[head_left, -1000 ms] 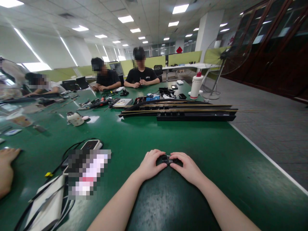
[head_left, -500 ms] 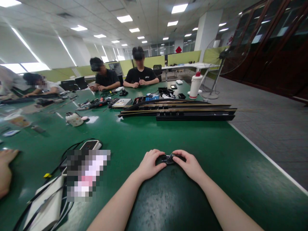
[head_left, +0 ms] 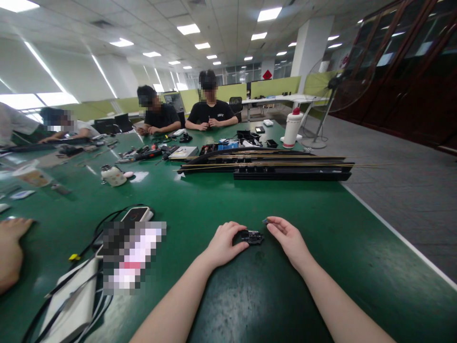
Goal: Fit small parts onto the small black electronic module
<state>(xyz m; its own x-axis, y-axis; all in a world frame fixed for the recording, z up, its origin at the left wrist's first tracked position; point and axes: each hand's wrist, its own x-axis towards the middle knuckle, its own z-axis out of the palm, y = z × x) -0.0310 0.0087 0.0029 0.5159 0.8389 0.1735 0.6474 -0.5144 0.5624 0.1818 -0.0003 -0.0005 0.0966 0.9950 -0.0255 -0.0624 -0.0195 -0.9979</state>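
On the green table (head_left: 228,200) in front of me lies a small black part (head_left: 253,237), flat and dark with fine detail too small to make out. My left hand (head_left: 225,244) grips its left end between thumb and fingers. Up and to the right of that part, my right hand (head_left: 285,234) pinches a tiny dark bluish piece (head_left: 265,221) at its fingertips. A gap separates this piece from the black part. What kind of thing either one is, I cannot tell.
Long black rails (head_left: 293,172) with thin golden rods lie across the table ahead. A phone (head_left: 135,215), cables and a white box (head_left: 71,300) are at left, near another person's hand (head_left: 14,252). A white bottle (head_left: 293,128) stands behind the rails; people sit beyond.
My right hand has drawn away from the black part, up and to the right, with the tiny piece in its fingers. My left hand still grips the part.
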